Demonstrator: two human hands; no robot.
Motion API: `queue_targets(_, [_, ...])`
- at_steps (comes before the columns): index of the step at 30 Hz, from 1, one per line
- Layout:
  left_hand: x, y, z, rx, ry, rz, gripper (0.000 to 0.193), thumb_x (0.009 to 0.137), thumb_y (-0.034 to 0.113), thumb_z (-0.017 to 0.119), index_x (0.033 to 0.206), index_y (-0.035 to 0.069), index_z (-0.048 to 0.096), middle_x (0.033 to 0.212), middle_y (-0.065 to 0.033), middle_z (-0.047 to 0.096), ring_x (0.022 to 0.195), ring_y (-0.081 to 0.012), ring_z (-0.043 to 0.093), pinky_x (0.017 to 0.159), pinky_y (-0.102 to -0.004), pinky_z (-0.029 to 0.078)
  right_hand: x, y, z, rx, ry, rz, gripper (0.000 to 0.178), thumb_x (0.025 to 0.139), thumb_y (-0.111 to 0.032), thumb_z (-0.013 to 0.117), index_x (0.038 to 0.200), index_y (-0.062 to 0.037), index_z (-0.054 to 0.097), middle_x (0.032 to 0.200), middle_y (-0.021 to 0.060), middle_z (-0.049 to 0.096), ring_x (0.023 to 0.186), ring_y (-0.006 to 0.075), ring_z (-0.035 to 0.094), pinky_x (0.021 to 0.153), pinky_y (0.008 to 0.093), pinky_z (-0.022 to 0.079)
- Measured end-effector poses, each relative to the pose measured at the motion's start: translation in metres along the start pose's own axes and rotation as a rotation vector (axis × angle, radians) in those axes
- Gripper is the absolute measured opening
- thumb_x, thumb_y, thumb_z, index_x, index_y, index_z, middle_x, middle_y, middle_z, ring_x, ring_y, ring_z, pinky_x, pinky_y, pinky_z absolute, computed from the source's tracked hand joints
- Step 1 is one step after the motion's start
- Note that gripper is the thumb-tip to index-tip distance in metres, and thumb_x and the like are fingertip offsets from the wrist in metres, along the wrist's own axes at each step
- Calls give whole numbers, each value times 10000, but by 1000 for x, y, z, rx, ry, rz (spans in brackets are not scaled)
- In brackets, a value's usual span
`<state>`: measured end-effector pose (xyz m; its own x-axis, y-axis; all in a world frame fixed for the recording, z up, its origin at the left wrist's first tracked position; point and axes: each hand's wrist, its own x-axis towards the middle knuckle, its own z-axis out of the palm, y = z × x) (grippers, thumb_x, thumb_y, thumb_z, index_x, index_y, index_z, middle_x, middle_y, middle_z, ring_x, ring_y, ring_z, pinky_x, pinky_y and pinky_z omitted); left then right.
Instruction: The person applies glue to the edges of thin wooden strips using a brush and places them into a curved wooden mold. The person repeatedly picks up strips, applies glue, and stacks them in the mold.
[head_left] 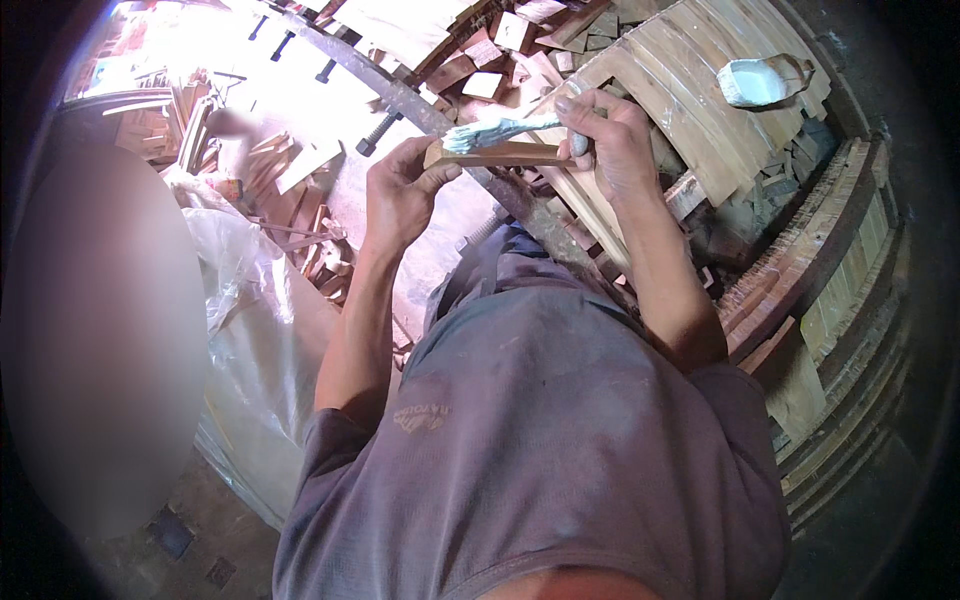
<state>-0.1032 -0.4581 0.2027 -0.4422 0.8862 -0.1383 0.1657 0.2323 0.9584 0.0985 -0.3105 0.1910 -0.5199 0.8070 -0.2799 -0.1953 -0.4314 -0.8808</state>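
While pinching the wooden strip (512, 157) with the left hand (402, 190) and gripping the white-coated brush (492, 132) in the right hand (618, 142), stroke lightly lengthwise for even coverage.

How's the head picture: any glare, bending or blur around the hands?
Head view: harsh glare bleaches the upper left, beyond the bolts; head view: fisheye distortion bows the stacked boards at right, corners going black; head view: a large oval blur masks the left side; head view: left hand, right hand, white-coated brush and wooden strip stay readable.
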Motion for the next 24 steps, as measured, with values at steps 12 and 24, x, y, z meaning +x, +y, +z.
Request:
queue_targets(12, [1,-18,-12,-43,7,-41,301,812,-24,715,1098,-57,627,947,-56,674,845,-115,607,772,-243,499,2,41,-59,-361,220,8,201,799,-202,740,787,-17,663,649,48,617,480,84,536,402,218,356])
queue_targets(24, [8,-29,-17,-57,3,-31,354,801,7,745,1121,-73,620,973,-82,677,884,-144,626,806,-266,507,20,83,-132,-438,451,91,169,812,-174,715,798,-21,646,642,33,586,496,92,525,428,213,387])
